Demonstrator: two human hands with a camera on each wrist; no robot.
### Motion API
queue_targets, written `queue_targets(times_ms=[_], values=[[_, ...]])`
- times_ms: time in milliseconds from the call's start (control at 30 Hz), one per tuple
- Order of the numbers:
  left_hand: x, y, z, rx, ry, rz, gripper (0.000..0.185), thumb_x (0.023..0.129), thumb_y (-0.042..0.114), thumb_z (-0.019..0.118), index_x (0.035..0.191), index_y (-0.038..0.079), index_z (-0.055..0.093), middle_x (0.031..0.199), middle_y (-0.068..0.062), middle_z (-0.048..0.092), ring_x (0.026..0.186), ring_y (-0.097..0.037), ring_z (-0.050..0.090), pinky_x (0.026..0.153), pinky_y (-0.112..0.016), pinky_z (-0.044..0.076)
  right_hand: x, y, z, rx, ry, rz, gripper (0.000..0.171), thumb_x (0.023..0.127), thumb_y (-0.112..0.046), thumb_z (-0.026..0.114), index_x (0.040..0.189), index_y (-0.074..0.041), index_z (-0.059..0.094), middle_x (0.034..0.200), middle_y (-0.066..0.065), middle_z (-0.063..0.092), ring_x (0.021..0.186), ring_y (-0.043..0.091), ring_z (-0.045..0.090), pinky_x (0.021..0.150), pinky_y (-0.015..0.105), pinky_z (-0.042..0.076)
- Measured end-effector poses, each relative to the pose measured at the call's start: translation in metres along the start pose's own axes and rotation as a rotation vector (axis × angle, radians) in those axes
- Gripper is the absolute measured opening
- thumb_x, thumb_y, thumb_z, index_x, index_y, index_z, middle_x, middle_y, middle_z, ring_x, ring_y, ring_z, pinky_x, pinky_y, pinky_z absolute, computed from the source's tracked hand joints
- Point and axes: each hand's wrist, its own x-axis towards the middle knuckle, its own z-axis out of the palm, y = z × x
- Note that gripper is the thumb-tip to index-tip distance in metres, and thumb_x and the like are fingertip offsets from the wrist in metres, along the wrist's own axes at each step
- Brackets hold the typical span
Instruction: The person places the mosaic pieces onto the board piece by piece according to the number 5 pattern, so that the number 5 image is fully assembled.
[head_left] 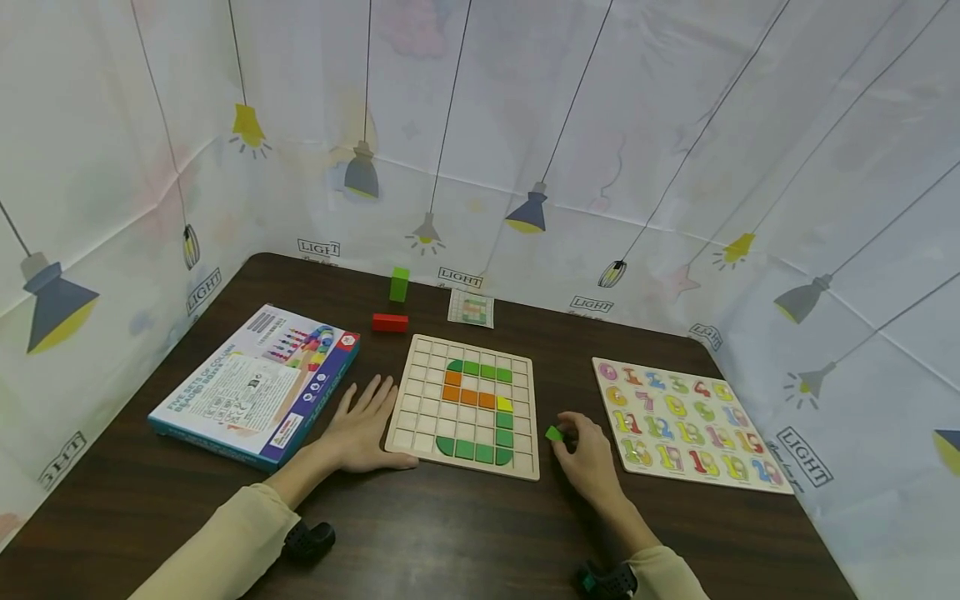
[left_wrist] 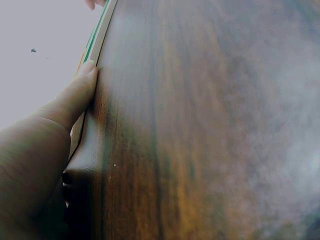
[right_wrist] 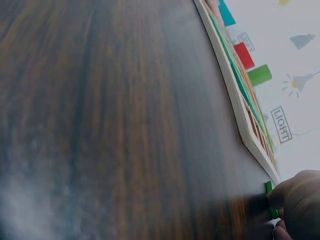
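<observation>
A wooden grid board (head_left: 427, 408) lies mid-table, with green, orange and yellow tiles set in some of its squares. My left hand (head_left: 367, 425) lies spread at its left edge; in the left wrist view the thumb (left_wrist: 80, 92) rests along the board's near side. Right of the board, my right hand (head_left: 587, 454) pinches a small green tile (head_left: 554, 433) between thumb and fingers, close over the table. The right wrist view shows that green tile (right_wrist: 270, 200) on edge at the fingertips, just off the board's corner.
A boxed board game (head_left: 255, 387) lies left of my left hand. Behind the board are a red block (head_left: 390, 322), a green block (head_left: 399, 284) and a small pattern card (head_left: 471, 308). A number puzzle board (head_left: 690, 421) lies to the right. A printed curtain (head_left: 480, 125) hangs behind the table.
</observation>
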Motion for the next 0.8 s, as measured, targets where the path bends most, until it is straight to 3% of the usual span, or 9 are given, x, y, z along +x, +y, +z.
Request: queue_targets(times_ms=[467,800], values=[[-0.005,0.007,-0.011,0.023,-0.018,0.002,0.119,0.071,0.08,0.052,0.15,-0.001,0.015,0.156,-0.017,0.007,0.143,-0.033,0.0,0.109,-0.056,-0.002,0.001,-0.006,0.003,0.011,0.016,-0.031,0.036,0.077,0.006,0.072,0.111,0.002,0.06,0.094,0.011,0.065,0.082,0.021,0.062,0.067,0.036,0.052],[-0.005,0.008,-0.012,0.026,-0.014,0.008,0.119,0.071,0.081,0.051,0.149,-0.001,0.017,0.156,-0.017,0.008,0.142,-0.033,0.001,0.109,-0.057,-0.001,0.011,-0.037,0.015,0.083,0.038,-0.106,0.033,0.078,0.007,0.069,0.11,0.001,0.06,0.094,0.01,0.063,0.074,0.015,0.059,0.063,0.03,0.051]])
